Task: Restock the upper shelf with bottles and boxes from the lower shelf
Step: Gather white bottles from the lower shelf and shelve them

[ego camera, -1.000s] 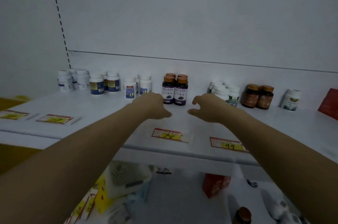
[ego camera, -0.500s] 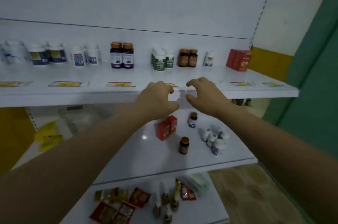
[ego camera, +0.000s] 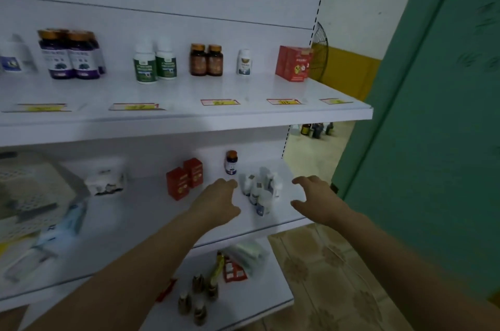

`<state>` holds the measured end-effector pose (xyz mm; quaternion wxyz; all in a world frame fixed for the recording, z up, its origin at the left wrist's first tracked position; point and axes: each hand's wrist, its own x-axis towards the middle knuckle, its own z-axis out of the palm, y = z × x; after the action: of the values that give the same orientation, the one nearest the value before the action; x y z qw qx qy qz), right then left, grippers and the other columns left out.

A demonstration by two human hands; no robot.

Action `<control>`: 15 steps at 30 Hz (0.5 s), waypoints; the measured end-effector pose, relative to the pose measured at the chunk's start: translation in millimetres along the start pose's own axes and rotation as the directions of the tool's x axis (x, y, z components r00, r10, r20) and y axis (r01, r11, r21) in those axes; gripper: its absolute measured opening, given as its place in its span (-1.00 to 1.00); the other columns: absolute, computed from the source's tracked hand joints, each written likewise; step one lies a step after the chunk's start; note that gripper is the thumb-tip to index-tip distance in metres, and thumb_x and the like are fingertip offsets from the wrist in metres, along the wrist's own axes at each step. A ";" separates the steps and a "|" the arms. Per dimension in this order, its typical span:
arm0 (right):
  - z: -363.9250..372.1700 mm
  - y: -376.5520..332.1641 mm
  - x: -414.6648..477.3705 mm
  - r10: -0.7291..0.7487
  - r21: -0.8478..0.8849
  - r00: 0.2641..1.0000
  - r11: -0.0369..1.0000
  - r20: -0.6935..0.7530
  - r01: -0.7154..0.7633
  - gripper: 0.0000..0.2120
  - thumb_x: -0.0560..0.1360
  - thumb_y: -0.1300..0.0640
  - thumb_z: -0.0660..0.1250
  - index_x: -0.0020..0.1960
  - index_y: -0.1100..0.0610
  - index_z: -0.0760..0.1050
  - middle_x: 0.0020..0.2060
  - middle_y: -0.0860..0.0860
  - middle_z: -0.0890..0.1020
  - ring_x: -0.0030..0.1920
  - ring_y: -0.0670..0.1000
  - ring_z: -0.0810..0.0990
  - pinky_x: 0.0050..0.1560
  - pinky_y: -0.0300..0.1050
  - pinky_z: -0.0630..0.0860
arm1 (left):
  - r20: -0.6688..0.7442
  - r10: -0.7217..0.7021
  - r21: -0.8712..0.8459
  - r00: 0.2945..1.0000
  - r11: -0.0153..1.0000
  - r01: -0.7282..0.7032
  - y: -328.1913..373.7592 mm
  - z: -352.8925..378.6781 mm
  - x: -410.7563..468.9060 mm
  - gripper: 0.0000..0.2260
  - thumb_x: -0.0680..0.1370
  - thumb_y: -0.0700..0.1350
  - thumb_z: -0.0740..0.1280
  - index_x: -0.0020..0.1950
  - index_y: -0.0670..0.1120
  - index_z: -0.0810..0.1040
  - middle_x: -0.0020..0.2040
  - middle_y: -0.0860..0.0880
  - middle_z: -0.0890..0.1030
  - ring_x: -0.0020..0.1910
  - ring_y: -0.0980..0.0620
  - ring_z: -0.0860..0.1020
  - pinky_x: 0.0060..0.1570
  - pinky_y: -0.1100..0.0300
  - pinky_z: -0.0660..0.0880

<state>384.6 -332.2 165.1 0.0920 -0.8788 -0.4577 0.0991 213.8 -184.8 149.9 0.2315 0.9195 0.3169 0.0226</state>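
Note:
Both of my hands are down at the lower shelf. A cluster of small white bottles stands there between them. My left hand is just left of the cluster, fingers loosely curled, holding nothing. My right hand is to the right of it, fingers spread, empty. Behind stand two red boxes and a dark bottle with an orange cap. The upper shelf carries purple-labelled bottles, green-labelled white bottles, two brown bottles, a white bottle and a red box.
A perforated white basket and a crumpled white package sit at the left of the lower shelf. The bottom shelf holds small bottles and sachets. A green wall rises on the right. Price tags line the upper shelf's edge.
My hands have dropped from the upper shelf's front edge to the lower shelf, either side of the white bottles. The view has swung right and down.

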 end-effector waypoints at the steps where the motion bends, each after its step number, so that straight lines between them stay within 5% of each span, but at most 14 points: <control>1: 3.9 11.8 11.6 -0.009 0.002 1.000 1.000 0.020 0.009 -0.45 0.54 -0.01 0.25 0.46 0.08 0.18 0.37 0.17 0.31 0.31 0.20 0.36 0.25 -0.05 0.34 | 0.007 -0.026 0.002 1.000 1.000 0.026 3.0 9.5 13.5 -0.49 0.52 -0.09 0.31 0.44 -0.11 0.24 0.32 -0.14 0.38 0.25 -0.10 0.41 0.20 0.10 0.40; 15: 83.5 59.5 166.6 -0.165 0.087 0.965 0.985 0.203 0.150 -0.43 0.53 -0.03 0.26 0.45 0.15 0.19 0.31 0.19 0.39 0.27 0.19 0.40 0.28 -0.02 0.35 | 0.063 -0.275 -0.011 0.959 0.961 0.277 -23.5 95.5 155.3 -0.44 0.59 -0.11 0.19 0.53 -0.06 0.01 0.47 -0.14 0.20 0.39 -0.10 0.28 0.30 0.15 0.23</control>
<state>503.3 -222.8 54.6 0.0819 -0.8203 -0.5296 0.1996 342.3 -115.7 38.0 0.2507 0.8643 0.4346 -0.0347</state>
